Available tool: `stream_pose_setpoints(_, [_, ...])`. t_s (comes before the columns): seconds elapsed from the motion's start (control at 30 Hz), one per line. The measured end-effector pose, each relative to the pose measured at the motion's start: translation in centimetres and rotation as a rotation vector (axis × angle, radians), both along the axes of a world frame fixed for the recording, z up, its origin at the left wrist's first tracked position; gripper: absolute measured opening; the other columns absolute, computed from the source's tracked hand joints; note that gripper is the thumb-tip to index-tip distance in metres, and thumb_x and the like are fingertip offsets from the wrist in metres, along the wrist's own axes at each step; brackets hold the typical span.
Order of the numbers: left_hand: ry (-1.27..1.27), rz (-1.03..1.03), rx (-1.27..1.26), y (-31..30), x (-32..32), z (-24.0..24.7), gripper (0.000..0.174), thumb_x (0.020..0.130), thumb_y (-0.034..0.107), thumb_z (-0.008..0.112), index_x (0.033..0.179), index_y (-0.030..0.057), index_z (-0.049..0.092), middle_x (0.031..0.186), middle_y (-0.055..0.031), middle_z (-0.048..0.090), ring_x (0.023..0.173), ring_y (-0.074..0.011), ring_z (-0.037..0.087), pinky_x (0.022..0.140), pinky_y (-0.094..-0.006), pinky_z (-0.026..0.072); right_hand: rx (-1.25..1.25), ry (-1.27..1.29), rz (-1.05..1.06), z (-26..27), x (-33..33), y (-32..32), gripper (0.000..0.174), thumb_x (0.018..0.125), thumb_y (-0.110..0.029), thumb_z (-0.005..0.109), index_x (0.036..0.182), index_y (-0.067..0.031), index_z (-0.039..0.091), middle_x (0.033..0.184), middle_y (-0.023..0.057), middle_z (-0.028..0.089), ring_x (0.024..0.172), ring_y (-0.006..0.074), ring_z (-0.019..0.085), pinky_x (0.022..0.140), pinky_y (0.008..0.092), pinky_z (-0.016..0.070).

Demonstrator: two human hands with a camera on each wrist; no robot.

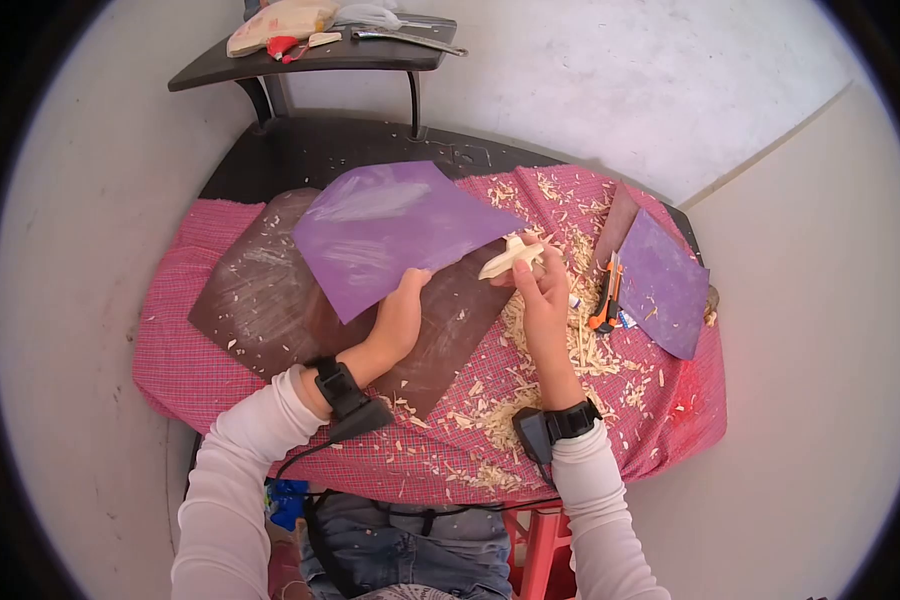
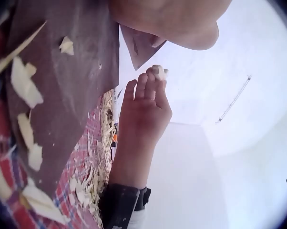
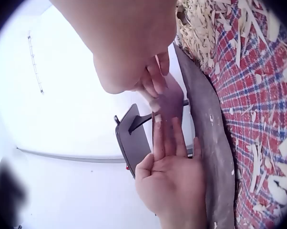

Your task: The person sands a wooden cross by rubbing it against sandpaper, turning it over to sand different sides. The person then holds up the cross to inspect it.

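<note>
My left hand (image 1: 398, 325) holds a large purple sandpaper sheet (image 1: 400, 220) at its near edge, thumb on top. In the right wrist view, the fingers (image 3: 179, 138) of that hand stretch out along the sheet's brown underside. My right hand (image 1: 544, 310) pinches a small pale carved piece of wood (image 1: 500, 262), roughly cross-shaped, close to the sheet's right corner. The wood (image 2: 158, 72) shows at the fingertips in the left wrist view, partly hidden by them. Beneath both hands lies a brown sheet (image 1: 450, 335) dusted with shavings.
Wood shavings (image 1: 500, 425) litter the red checked cloth (image 1: 175, 330) over the table. An orange and black utility knife (image 1: 607, 300) lies to the right, beside a smaller purple sandpaper sheet (image 1: 670, 285). Behind stands a dark raised shelf (image 1: 340, 58) with a bag (image 1: 282, 25) on it.
</note>
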State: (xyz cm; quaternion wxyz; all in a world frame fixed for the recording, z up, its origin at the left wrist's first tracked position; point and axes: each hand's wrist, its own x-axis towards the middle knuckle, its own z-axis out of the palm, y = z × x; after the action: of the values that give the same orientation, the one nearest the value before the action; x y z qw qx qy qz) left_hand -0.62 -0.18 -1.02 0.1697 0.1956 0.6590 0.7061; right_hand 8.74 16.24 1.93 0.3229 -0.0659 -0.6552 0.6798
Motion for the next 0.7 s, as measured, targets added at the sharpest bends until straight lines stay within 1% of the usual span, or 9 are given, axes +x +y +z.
stream_pose_setpoints(0.03, [-0.035, 0.01, -0.019, -0.1, -0.1, 0.5, 0.034, 0.095, 0.025, 0.044, 0.098, -0.0064, 0.056, 0.097, -0.0135, 0.061, 0.092, -0.0194, 0.052, 0.088, -0.0329, 0.0396, -0.035, -0.009, 0.046, -0.2, -0.1, 0.1, 0.03, 0.098, -0.016, 0.05, 0.121, 0.0014, 0.047, 0.092, 0.0111, 0.066, 0.083, 0.0165, 0.064, 0.078, 0.0297, 0.0498])
stream_pose_setpoints(0.17, [-0.102, 0.021, -0.024, 0.0, 0.0, 1.1, 0.034, 0.095, 0.025, 0.043, 0.095, -0.0064, 0.055, 0.093, -0.0118, 0.059, 0.09, -0.0186, 0.05, 0.087, -0.0321, 0.0388, -0.399, 0.024, 0.228, 0.0, 0.1, -0.4, 0.026, 0.099, -0.018, 0.047, 0.118, -0.0002, 0.048, 0.104, 0.0134, 0.063, 0.093, 0.0208, 0.063, 0.082, 0.0342, 0.0506])
stream_pose_setpoints(0.23, [-0.084, -0.016, 0.042, 0.2, -0.3, 0.0, 0.034, 0.095, 0.025, 0.043, 0.094, -0.0067, 0.055, 0.093, -0.0111, 0.057, 0.09, -0.018, 0.049, 0.086, -0.032, 0.0387, -0.554, 0.061, 0.327, 0.3, 0.3, -0.5, 0.024, 0.099, -0.019, 0.046, 0.115, -0.0025, 0.049, 0.108, 0.0136, 0.062, 0.096, 0.024, 0.062, 0.083, 0.0367, 0.051])
stream_pose_setpoints(0.33, [-0.061, -0.049, 0.074, 0.5, -0.8, -1.3, 0.034, 0.094, 0.025, 0.044, 0.095, -0.0071, 0.055, 0.092, -0.0106, 0.057, 0.089, -0.0173, 0.049, 0.085, -0.0318, 0.0387, -0.728, 0.082, 0.41, 1.0, 0.6, -0.7, 0.024, 0.099, -0.021, 0.046, 0.115, -0.0033, 0.05, 0.112, 0.0142, 0.059, 0.096, 0.0244, 0.061, 0.081, 0.0369, 0.0503])
stream_pose_setpoints(0.37, [-0.054, -0.055, 0.072, 0.5, -1.0, -1.6, 0.035, 0.094, 0.026, 0.044, 0.095, -0.0073, 0.055, 0.092, -0.0105, 0.057, 0.089, -0.0171, 0.049, 0.085, -0.0318, 0.0387, -0.768, 0.072, 0.425, 1.2, 0.7, -0.8, 0.024, 0.098, -0.021, 0.046, 0.116, -0.0037, 0.049, 0.111, 0.0131, 0.058, 0.092, 0.0222, 0.06, 0.078, 0.0349, 0.0498])
stream_pose_setpoints(0.43, [-0.074, -0.026, 0.071, 0.4, -0.3, -0.2, 0.034, 0.094, 0.025, 0.044, 0.096, -0.0072, 0.055, 0.092, -0.0103, 0.057, 0.089, -0.0172, 0.049, 0.085, -0.0317, 0.0388, -0.846, 0.05, 0.457, 1.6, 0.8, -1.0, 0.024, 0.098, -0.021, 0.046, 0.116, -0.0044, 0.048, 0.108, 0.011, 0.055, 0.085, 0.0179, 0.056, 0.072, 0.031, 0.0489])
stream_pose_setpoints(0.53, [-0.066, -0.018, 0.069, 0.2, 0.0, 0.6, 0.034, 0.094, 0.025, 0.043, 0.096, -0.007, 0.055, 0.091, -0.0102, 0.057, 0.088, -0.0173, 0.05, 0.084, -0.0317, 0.0389, -0.922, 0.123, 0.717, 0.9, 0.7, -0.2, 0.023, 0.097, -0.018, 0.05, 0.116, -0.0061, 0.047, 0.102, 0.008, 0.053, 0.074, 0.0136, 0.052, 0.063, 0.0268, 0.0454])
stream_pose_setpoints(0.63, [-0.076, -0.024, 0.049, 0.2, 0.0, 0.7, 0.033, 0.094, 0.024, 0.043, 0.095, -0.0069, 0.055, 0.09, -0.0101, 0.057, 0.088, -0.0174, 0.05, 0.084, -0.0319, 0.039, -0.952, 0.113, 0.704, 1.3, 1.0, -0.6, 0.022, 0.094, -0.012, 0.053, 0.115, -0.0053, 0.048, 0.097, 0.0046, 0.048, 0.068, 0.0094, 0.042, 0.056, 0.0223, 0.0374])
stream_pose_setpoints(0.7, [-0.092, -0.034, 0.03, 0.2, -0.1, 0.6, 0.033, 0.094, 0.025, 0.044, 0.097, -0.0061, 0.056, 0.093, -0.0078, 0.057, 0.089, -0.0154, 0.049, 0.085, -0.0303, 0.0387, -0.96, 0.123, 0.73, 1.5, 1.0, -0.7, 0.024, 0.091, -0.007, 0.055, 0.114, -0.005, 0.048, 0.098, 0.0058, 0.05, 0.068, 0.009, 0.043, 0.055, 0.0214, 0.0377])
